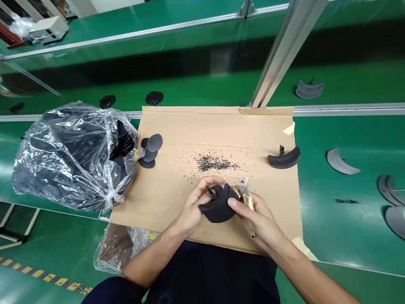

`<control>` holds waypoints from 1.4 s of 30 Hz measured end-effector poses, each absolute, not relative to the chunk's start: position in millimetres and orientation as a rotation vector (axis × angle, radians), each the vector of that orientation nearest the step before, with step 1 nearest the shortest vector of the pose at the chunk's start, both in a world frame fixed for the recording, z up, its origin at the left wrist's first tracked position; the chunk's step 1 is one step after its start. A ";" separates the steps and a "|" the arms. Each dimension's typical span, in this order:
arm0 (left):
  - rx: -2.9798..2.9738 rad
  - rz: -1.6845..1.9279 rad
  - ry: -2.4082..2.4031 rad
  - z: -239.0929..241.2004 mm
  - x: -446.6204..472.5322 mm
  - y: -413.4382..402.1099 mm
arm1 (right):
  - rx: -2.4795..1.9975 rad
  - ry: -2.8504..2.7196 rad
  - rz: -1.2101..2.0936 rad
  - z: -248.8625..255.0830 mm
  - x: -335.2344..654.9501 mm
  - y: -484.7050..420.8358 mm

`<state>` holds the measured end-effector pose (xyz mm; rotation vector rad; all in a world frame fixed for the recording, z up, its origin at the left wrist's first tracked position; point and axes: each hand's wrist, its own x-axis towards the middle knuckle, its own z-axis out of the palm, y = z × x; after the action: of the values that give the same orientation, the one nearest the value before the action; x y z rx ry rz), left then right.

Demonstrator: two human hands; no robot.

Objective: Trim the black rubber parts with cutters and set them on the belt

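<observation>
the left hand [191,213] is gripping a black curved part [216,212] by its left side, above the near half of the cardboard sheet [169,119]. the right hand [261,216] is pressing its thumb on the part while grasping a brass-coloured tool [247,202] – whether the tool is touching the part cannot be told. caution: with the tool sitting this close, a slip could be scoring the black surface. loose black crumbs [213,162] are lying just beyond the hands – a careless sweep could be scattering them or knocking the second curved part [284,158].
</observation>
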<state>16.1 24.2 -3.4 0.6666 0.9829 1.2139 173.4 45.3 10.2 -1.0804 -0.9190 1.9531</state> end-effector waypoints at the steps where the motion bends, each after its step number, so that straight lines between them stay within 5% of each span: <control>1: 0.723 1.162 1.002 -5.5 13.4 23.1 | -1.093 -0.944 1.938 10.5 176.8 45.6; 18: 0.651 1.534 1.163 15.4 -6.5 18.3 | -1.230 -1.316 1.593 13.7 182.3 49.3; 25: 1.107 1.517 1.462 -1.3 11.1 10.5 | -1.133 -1.350 1.609 16.8 176.9 44.6; 42: 0.986 1.521 1.392 1.1 8.2 4.8 | -1.142 -1.444 1.528 16.3 178.6 41.8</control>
<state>8.2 4.8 1.1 0.9859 1.3919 1.5208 178.6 41.8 16.3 -1.1423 -1.4444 1.5283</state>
